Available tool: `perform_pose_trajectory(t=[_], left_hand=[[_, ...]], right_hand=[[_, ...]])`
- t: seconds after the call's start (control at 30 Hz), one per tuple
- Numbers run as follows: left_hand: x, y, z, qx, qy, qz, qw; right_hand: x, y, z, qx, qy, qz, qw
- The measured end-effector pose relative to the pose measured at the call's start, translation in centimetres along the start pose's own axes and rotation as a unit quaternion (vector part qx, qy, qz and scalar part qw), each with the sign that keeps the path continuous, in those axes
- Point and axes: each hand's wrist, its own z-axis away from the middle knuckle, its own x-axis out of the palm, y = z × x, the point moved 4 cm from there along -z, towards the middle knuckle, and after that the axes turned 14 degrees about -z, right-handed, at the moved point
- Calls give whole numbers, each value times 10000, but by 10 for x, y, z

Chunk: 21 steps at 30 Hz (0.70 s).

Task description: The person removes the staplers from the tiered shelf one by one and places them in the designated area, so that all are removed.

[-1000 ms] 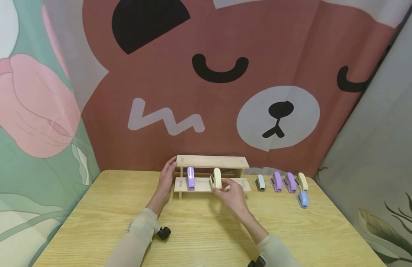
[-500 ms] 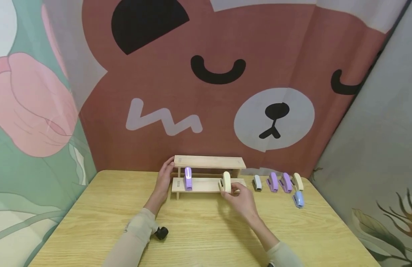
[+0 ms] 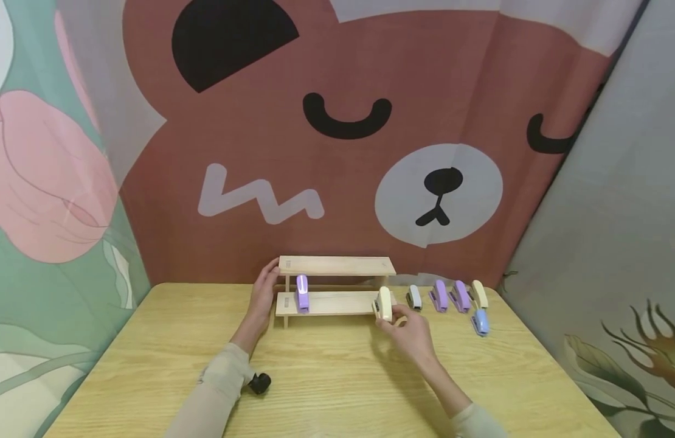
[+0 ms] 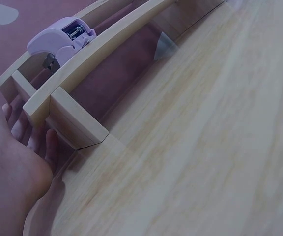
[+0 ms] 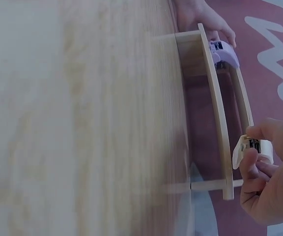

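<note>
A two-tier wooden shelf [image 3: 337, 303] stands at the back of the table. My left hand [image 3: 263, 296] rests against its left end, the fingers lying along the side in the left wrist view. A purple stapler [image 3: 301, 294] stands upright on the left part of the lower tier. Over the right end of that tier my right hand [image 3: 413, 334] pinches a cream stapler [image 3: 384, 304] between thumb and fingers. In the right wrist view the cream stapler [image 5: 265, 151] is at the tier's edge; whether it touches the board I cannot tell.
Right of the shelf stand a grey stapler [image 3: 414, 297], two purple staplers [image 3: 439, 296] and another cream stapler [image 3: 479, 294], with a blue stapler [image 3: 481, 322] in front. A bear-print curtain [image 3: 250, 231] hangs behind the table [image 3: 326, 377].
My right hand has moved the cream stapler rightward along the lower tier, from around its middle to the right end. The left hand stays at the shelf's left end.
</note>
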Motion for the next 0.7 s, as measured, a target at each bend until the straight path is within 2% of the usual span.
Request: perform_pose_trajectory(t=[0.2,0.37,0.7], left_hand=[[0,0,-1,39,-1,-48,10000],[-1,1,-3,136,22,187,9997],[0,-2,-1,67,-54,475,9988]], right_hand=[[-15,10,-1,15,154,195,9997],[-28,14,-5,-159,351,331,9987],[-49,20,-8,-95,579,405,9975]])
